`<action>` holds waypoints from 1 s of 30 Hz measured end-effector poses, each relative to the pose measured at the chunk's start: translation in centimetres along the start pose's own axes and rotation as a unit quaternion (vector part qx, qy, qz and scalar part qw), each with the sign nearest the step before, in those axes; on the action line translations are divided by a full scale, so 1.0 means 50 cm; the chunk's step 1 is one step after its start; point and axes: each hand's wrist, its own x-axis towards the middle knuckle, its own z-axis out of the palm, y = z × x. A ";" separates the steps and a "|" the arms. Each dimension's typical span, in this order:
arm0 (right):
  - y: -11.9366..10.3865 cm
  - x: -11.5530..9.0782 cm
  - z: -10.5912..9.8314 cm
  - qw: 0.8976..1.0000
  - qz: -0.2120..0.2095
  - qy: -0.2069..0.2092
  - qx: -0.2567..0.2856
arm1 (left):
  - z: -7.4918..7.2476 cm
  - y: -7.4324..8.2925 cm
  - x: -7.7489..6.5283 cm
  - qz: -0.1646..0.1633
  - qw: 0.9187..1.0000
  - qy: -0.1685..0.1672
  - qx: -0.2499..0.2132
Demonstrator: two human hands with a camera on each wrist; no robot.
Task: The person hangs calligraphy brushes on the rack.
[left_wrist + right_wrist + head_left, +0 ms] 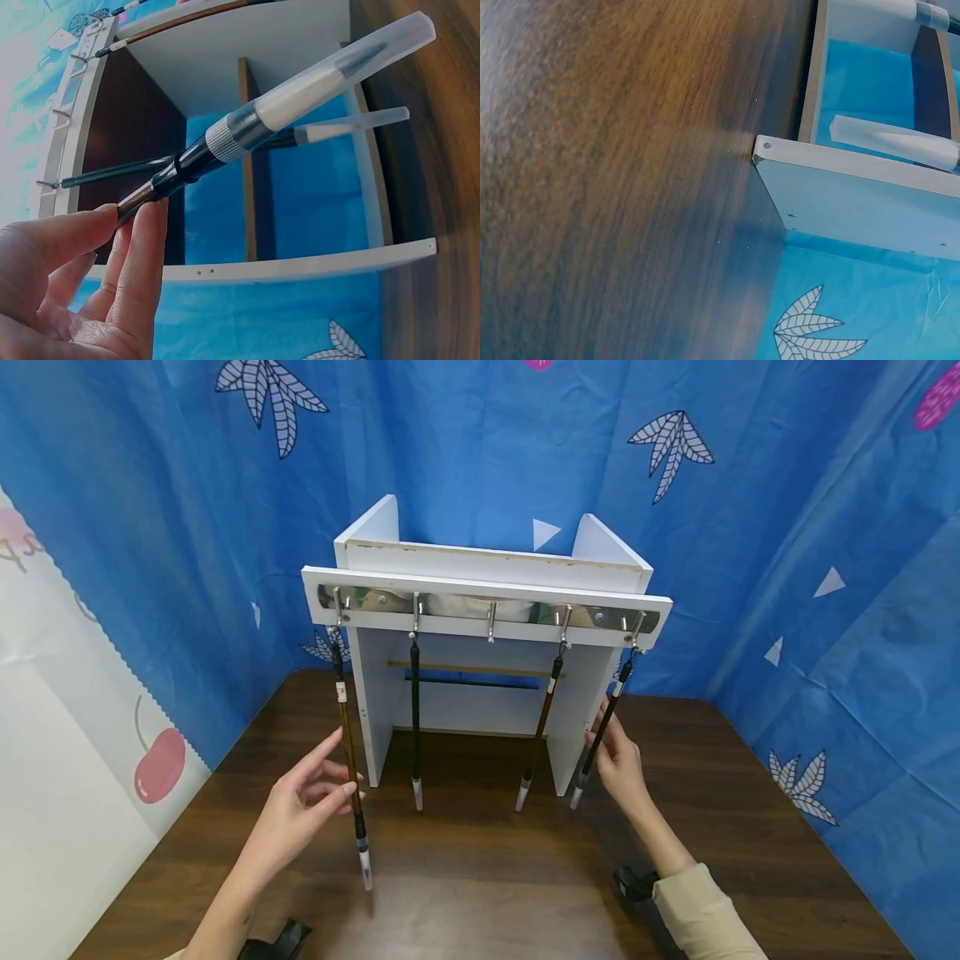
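My left hand (303, 802) pinches the brown handle of a capped calligraphy brush (347, 718) between thumb and fingers. This brush hangs from the leftmost hook (338, 606) of a white rack. In the left wrist view, its pale bristles with a dark tip show through a clear cap (322, 90). My right hand (621, 768) is beside the rack's right side panel, its fingers partly behind the rightmost brush (602, 727); whether they touch brush or panel cannot be told. A black brush (416, 710) and a brown brush (546, 706) hang between. The right wrist view shows no hand.
The white rack (487, 578) stands on a dark wooden table (480, 893), its hook strip along the top front. Blue patterned cloth (480, 460) hangs behind and to the right. A white cloth (67, 743) with a cherry print covers the left side.
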 end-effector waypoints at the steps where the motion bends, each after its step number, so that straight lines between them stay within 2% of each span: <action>1: 0.000 0.000 0.000 1.000 0.002 0.000 -0.001 | 0.000 -0.002 0.001 -0.001 1.000 -0.001 -0.001; 12: 0.002 0.001 -0.001 1.000 0.006 -0.003 0.005 | 0.003 -0.016 0.006 0.007 1.000 0.001 0.002; 15: 0.001 0.002 -0.002 1.000 -0.001 -0.004 0.003 | 0.003 -0.021 0.011 0.020 1.000 0.008 0.006; 20: 0.000 0.002 -0.002 1.000 0.005 -0.002 0.005 | 0.000 -0.039 0.027 0.043 0.998 0.011 0.037; 25: -0.002 0.000 -0.001 1.000 0.007 0.000 0.002 | -0.003 -0.057 0.041 0.047 0.997 0.016 0.064; 30: -0.005 0.000 -0.001 1.000 0.008 -0.003 -0.004 | -0.002 -0.044 0.049 0.054 0.996 0.017 0.064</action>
